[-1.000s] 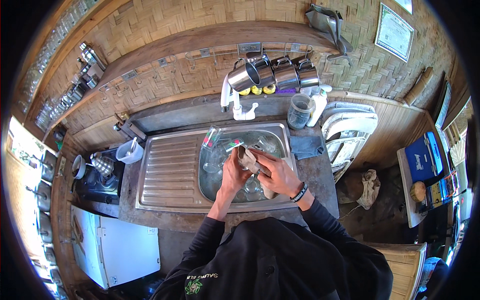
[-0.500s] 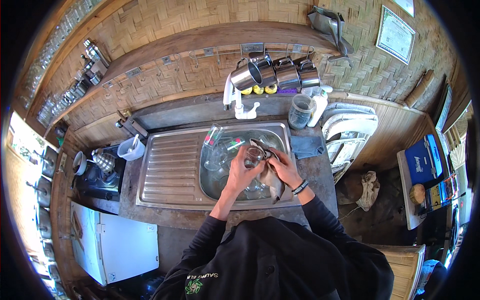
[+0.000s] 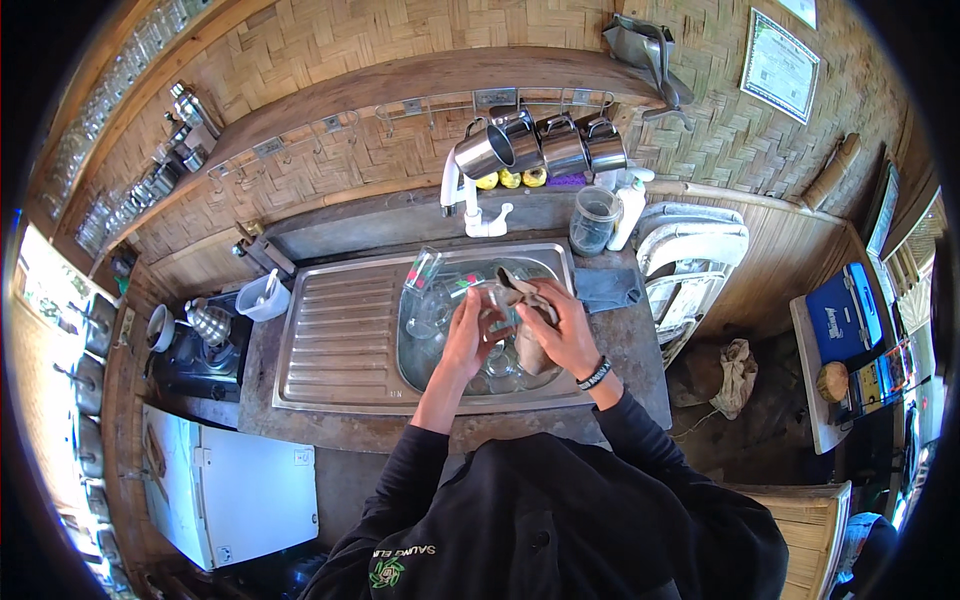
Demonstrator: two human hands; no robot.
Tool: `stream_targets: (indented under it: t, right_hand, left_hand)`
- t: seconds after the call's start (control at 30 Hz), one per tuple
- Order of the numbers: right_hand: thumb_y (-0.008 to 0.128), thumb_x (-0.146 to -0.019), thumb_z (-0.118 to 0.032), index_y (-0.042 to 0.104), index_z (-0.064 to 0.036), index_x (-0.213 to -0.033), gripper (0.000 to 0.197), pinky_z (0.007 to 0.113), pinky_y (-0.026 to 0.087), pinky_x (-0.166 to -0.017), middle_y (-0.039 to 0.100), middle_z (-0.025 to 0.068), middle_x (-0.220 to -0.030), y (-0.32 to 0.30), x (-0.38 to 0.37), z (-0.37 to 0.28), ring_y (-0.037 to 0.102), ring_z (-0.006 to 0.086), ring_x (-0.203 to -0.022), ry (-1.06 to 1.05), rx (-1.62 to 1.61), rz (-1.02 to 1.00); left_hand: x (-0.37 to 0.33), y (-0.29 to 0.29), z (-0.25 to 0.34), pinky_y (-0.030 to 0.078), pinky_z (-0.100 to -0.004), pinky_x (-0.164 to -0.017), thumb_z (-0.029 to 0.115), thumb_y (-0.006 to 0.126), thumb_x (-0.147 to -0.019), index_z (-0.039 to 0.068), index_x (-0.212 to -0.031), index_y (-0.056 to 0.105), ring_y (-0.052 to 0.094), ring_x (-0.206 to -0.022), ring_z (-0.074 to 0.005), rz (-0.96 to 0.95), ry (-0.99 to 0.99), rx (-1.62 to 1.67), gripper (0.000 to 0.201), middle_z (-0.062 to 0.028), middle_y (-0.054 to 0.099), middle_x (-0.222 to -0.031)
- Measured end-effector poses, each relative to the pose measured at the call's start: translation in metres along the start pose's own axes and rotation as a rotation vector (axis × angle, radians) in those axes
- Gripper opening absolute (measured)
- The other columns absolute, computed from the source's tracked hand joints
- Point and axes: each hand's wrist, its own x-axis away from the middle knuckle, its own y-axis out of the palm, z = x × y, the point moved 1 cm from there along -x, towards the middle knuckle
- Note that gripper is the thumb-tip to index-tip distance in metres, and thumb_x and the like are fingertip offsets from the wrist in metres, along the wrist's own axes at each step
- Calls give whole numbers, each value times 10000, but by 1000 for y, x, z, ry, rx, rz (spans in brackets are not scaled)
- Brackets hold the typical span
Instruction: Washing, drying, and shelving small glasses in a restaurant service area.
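Observation:
Above the sink basin (image 3: 412, 375), my left hand (image 3: 463, 342) is closed around a clear drinking glass (image 3: 494, 318), partly hidden by the fingers. My right hand (image 3: 568, 338) grips a brownish-grey cloth (image 3: 530, 352) against the glass; one end of the cloth hangs below the palm. Beneath both hands, several clear glasses (image 3: 428, 318) lie in the basin. A tall glass with red marks (image 3: 424, 270) leans at the basin's back left corner.
A ribbed steel drainboard (image 3: 335, 340) extends left of the basin. Behind stands a white faucet (image 3: 487, 222), under hanging steel mugs (image 3: 565, 152). A dark folded cloth (image 3: 608, 288), a jar (image 3: 594, 222) and a white bottle (image 3: 628, 215) are at right. A white plastic tub (image 3: 262, 300) sits left.
The cloth has been shifted on the glass: its upper end now bunches up above my right fingers and less hangs down. The glass has turned slightly in my left hand.

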Motion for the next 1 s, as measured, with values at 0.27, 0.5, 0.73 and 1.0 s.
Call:
stream_targets:
  t: [0.27,0.5,0.73,1.0]
  right_hand:
    - [649,-920,-216,635,37,-1125,326,333,498,-771,662,166,-999,4,-4,9,657,301,-898,7,-2,-2]
    - [647,-928,-291,640,68,-1069,385,332,503,-694,703,183,-859,14,12,11,682,212,-793,239,-58,27]
    - [643,-931,-312,653,48,-1063,383,326,496,-681,702,142,-844,16,37,41,643,165,-758,327,-247,-11]
    - [671,-897,-184,644,48,-1075,294,339,516,-725,683,175,-1029,1,30,6,684,287,-867,25,101,91]
  left_hand:
    - [15,17,-1,518,-405,-854,578,425,-987,119,-1287,516,600,-1061,-184,-68,-58,-110,556,-24,609,-1151]
    - [9,18,-13,509,-343,-821,531,481,-985,67,-1223,574,610,-910,-162,17,45,209,529,-32,623,-950]
    - [0,16,-13,504,-346,-774,561,481,-975,58,-1098,599,611,-834,-172,100,116,156,532,-28,609,-874]
    - [-7,9,-9,501,-333,-723,492,632,-924,114,-938,563,607,-820,-170,342,168,366,384,-12,579,-823]
